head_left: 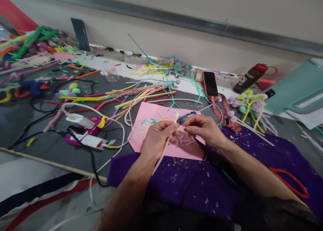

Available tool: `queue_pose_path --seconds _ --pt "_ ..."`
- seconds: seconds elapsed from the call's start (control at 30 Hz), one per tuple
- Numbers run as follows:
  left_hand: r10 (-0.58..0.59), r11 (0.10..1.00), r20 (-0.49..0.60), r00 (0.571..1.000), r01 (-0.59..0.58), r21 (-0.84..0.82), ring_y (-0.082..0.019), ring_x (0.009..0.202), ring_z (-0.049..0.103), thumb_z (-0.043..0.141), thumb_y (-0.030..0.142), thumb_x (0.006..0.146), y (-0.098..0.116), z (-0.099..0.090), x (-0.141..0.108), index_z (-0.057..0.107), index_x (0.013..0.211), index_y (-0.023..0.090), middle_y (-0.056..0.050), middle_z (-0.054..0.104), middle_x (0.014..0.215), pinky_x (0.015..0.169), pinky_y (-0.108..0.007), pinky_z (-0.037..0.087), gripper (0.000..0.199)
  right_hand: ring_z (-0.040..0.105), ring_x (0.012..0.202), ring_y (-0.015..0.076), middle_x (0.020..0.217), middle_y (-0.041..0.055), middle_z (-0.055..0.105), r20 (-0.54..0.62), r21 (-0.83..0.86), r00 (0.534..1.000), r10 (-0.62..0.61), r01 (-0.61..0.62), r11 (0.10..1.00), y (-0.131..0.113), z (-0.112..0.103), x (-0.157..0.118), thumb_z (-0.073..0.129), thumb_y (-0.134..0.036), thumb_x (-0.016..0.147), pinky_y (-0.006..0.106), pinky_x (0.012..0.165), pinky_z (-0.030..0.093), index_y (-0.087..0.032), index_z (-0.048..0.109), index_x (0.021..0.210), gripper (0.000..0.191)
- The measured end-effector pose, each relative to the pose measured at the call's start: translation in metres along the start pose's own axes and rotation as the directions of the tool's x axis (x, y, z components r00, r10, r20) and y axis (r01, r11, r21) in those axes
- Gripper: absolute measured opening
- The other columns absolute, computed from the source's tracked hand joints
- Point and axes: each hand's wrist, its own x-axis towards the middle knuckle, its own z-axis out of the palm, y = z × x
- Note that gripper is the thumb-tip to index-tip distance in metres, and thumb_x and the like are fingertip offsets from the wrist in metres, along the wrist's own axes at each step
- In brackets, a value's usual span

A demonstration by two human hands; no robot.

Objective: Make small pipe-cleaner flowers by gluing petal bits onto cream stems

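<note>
Above a pink sheet [141, 146], my left hand [158, 136] pinches a cream pipe cleaner [163, 155], whose small fuzzy tip stands above the fingers and whose stem hangs down toward the wrist. My right hand [200, 126] is just to its right, thumb and fingertips pressed together; whatever lies between them is too small to make out. Behind the fingers is a dark blue object [186, 117], partly hidden. Short green and white cut pieces [148, 121] lie on the sheet, with pale pink ones below the hands.
Purple cloth [191, 180] covers the near edge, with a red loop [290, 182] on it. A magenta power strip [85, 133] with cables lies left. Pipe cleaners [143, 93], a phone [210, 84], a bottle [251, 77] and fuzzy flowers [246, 104] lie behind and right.
</note>
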Motion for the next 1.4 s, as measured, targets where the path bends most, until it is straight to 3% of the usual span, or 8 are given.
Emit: queue_pose_path --seconds 0.23,0.43,0.63,0.77,0.97,1.2,1.4 --pt "-0.009 0.999 0.045 0.999 0.007 0.038 -0.005 0.036 0.047 0.07 0.029 0.068 -0.008 -0.001 0.002 0.065 0.069 0.013 -0.001 0.064 0.055 0.036 -0.016 0.032 0.017 0.056 0.067 0.0125 0.075 0.0026 0.061 -0.026 -0.33 0.959 -0.282 0.258 0.908 -0.007 0.003 -0.001 0.06 -0.019 0.078 0.025 0.06 0.044 -0.016 0.066 0.082 0.008" --pt "-0.028 0.991 0.057 0.998 0.021 0.129 -0.005 0.036 0.047 0.07 0.031 0.068 -0.007 0.002 0.002 0.063 0.069 0.013 0.0 0.063 0.054 0.037 -0.016 0.034 0.019 0.053 0.059 0.0107 0.07 0.0016 0.062 0.015 -0.426 0.961 -0.277 0.256 0.867 -0.004 0.003 -0.002 0.061 -0.02 0.078 0.023 0.054 0.042 -0.015 0.062 0.083 0.007" --pt "-0.041 0.989 0.064 0.997 0.031 0.143 -0.003 0.035 0.044 0.067 0.033 0.071 -0.007 0.003 0.001 0.058 0.066 0.014 0.002 0.06 0.052 0.036 -0.015 0.033 0.022 0.051 0.055 0.0081 0.066 -0.0002 0.06 -0.009 -0.253 0.988 -0.152 0.145 0.956 0.0 0.003 0.001 0.062 -0.02 0.077 0.02 0.05 0.04 -0.014 0.061 0.078 0.007" --pt "-0.062 0.991 0.105 0.993 0.048 0.127 -0.003 0.035 0.044 0.067 0.034 0.07 -0.009 0.002 0.0 0.057 0.065 0.014 0.003 0.059 0.051 0.036 -0.015 0.033 0.023 0.047 0.049 0.0055 0.061 -0.0026 0.057 0.158 0.035 0.987 0.015 -0.021 0.999 0.002 -0.002 0.002 0.061 -0.022 0.079 0.017 0.046 0.036 -0.014 0.061 0.081 0.009" --pt "-0.089 0.988 0.145 0.985 0.069 0.138 -0.003 0.037 0.043 0.066 0.034 0.071 -0.011 0.002 0.0 0.057 0.067 0.014 0.002 0.059 0.052 0.037 -0.015 0.033 0.023 0.05 0.045 0.0048 0.067 0.0004 0.063 0.305 0.332 0.947 0.099 -0.203 0.921 0.022 -0.012 0.008 0.066 -0.024 0.076 0.016 0.038 0.03 -0.013 0.063 0.08 0.012" --pt "-0.065 0.991 0.139 0.988 0.048 0.123 -0.003 0.036 0.042 0.066 0.032 0.072 -0.011 0.003 0.001 0.056 0.064 0.014 0.003 0.057 0.05 0.036 -0.015 0.033 0.022 0.046 0.04 0.003 0.061 -0.0005 0.063 0.269 0.403 0.953 0.14 -0.244 0.882 0.027 -0.01 0.01 0.071 -0.021 0.071 0.014 0.038 0.03 -0.012 0.064 0.074 0.012" --pt "-0.073 0.993 0.153 0.986 0.057 0.108 -0.003 0.036 0.043 0.067 0.032 0.07 -0.013 0.005 0.0 0.057 0.065 0.014 0.003 0.058 0.05 0.037 -0.015 0.033 0.022 0.04 0.039 0.0022 0.059 -0.0013 0.06 0.335 0.406 0.937 0.103 -0.242 0.881 0.028 -0.009 0.008 0.068 -0.023 0.074 0.014 0.036 0.024 -0.011 0.064 0.076 0.013"
